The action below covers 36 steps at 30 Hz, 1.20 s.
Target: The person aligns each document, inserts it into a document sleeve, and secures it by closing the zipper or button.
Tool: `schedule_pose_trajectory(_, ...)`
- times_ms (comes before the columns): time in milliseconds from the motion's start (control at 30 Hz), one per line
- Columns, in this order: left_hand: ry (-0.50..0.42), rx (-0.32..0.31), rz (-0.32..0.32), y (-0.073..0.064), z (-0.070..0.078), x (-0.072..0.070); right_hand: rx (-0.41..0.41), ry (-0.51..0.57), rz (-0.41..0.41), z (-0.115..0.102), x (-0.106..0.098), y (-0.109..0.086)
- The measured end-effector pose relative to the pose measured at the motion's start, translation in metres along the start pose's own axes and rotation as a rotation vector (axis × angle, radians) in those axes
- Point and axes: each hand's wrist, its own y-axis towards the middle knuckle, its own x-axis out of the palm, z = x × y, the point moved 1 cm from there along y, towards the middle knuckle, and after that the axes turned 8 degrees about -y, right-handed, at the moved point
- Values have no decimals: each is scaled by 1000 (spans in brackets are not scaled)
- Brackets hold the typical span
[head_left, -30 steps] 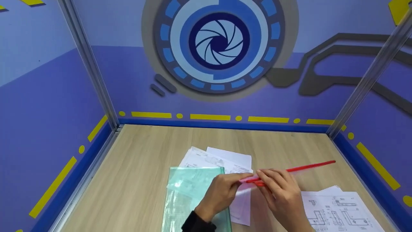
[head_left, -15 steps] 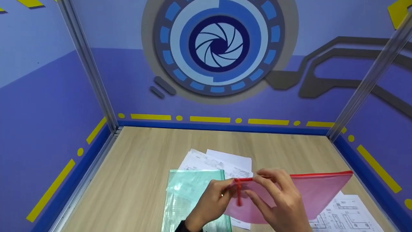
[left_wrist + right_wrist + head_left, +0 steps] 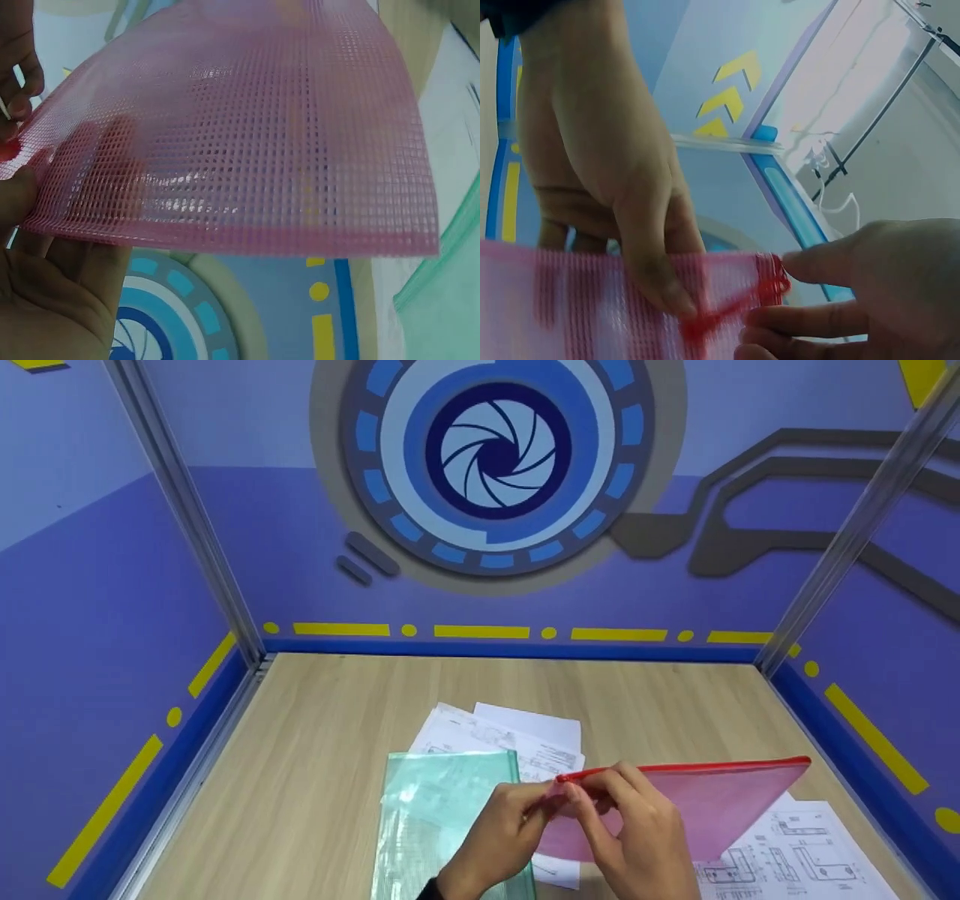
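In the head view a pink mesh zipper pouch (image 3: 705,802) with a red zipper (image 3: 735,766) is held up, tilted, above the table. My left hand (image 3: 499,840) pinches its left end; in the left wrist view the fingers (image 3: 97,270) lie behind the mesh. At that same end my right hand (image 3: 637,832) pinches the zipper with thumb and forefinger. The right wrist view shows a red pull cord (image 3: 731,307) hanging between the two hands, slightly blurred. The zipper slider itself is largely covered by fingers.
A green mesh pouch (image 3: 450,772) lies left of the hands, partly over printed sheets (image 3: 487,727). More drawing sheets (image 3: 810,847) lie at the right, partly behind the pink pouch. Purple walls (image 3: 480,607) enclose the wooden table (image 3: 315,720) at the back and sides.
The pink pouch has turned from nearly edge-on so its mesh face shows. My right thumb and forefinger have closed in on the zipper's left end, where the red cord hung free half a second ago.
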Motion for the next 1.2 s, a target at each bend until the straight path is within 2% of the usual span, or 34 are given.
schedule_pose_trajectory(167,44,-14,-35,-1,-1,1,-99,141,20,1,7,0)
schedule_pose_trajectory(267,40,-6,-51,-2,-2,2,-107,172,-6,3,9,0)
schedule_pose_trajectory(333,30,4,-65,-3,-1,2,-148,184,-13,5,9,-1)
schedule_pose_trajectory(367,32,24,-71,-3,0,2,-182,187,-22,6,10,-1)
schedule_pose_trajectory(533,110,154,-112,-3,6,-3,-493,221,-14,7,17,-3)
schedule_pose_trajectory(600,134,198,-112,-3,7,-6,-563,229,2,5,20,-3)
schedule_pose_trajectory(700,128,222,-100,-2,7,-9,-576,215,39,2,22,-3)
schedule_pose_trajectory(1000,123,197,-105,-2,4,-8,-584,160,131,8,21,2)
schedule_pose_trajectory(1133,97,161,-110,-3,5,-9,-560,110,141,10,19,2)
schedule_pose_trajectory(1200,73,119,-116,-3,5,-11,-535,83,139,12,17,2)
